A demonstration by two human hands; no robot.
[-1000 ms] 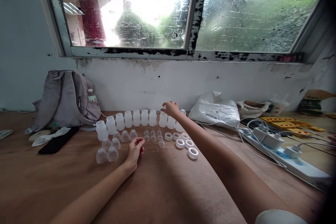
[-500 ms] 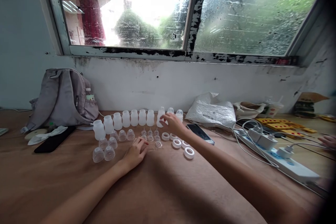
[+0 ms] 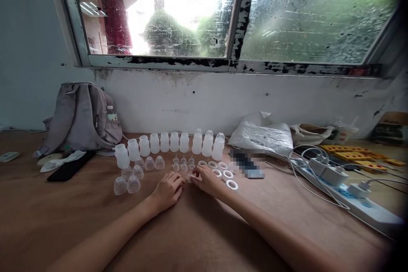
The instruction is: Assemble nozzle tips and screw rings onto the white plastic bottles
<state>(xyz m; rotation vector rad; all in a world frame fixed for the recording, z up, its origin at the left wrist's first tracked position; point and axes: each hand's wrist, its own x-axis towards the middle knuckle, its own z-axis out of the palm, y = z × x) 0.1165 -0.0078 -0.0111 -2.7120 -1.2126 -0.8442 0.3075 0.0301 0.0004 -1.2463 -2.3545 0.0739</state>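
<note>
My right hand [image 3: 206,179] is closed in a pinch around a clear silicone bottle nipple [image 3: 190,178] at the front of the nipple group. More nipples [image 3: 183,162] stand in rows just behind. White collar rings [image 3: 232,185] lie to the right of that hand, some partly hidden by it. On the table, my left hand [image 3: 168,189] rests palm down and open, fingers slightly bent and holding nothing. Translucent clear caps [image 3: 133,184] sit to its left. Behind stands a row of frosted baby bottles [image 3: 165,142]; the three rightmost bottles [image 3: 207,145] have domed tops.
A grey backpack [image 3: 81,119] leans at the back left beside a black flat object [image 3: 70,166] and a white tissue [image 3: 62,160]. On the right are a blurred-out phone [image 3: 248,165], a silver plastic bag [image 3: 263,136], a power strip [image 3: 376,210] with cables, and yellow parts [image 3: 346,153].
My right hand has left the domed bottles and come down toward me to the front nipple. The left hand has stayed near its place, shifting slightly. The view has moved a little.
</note>
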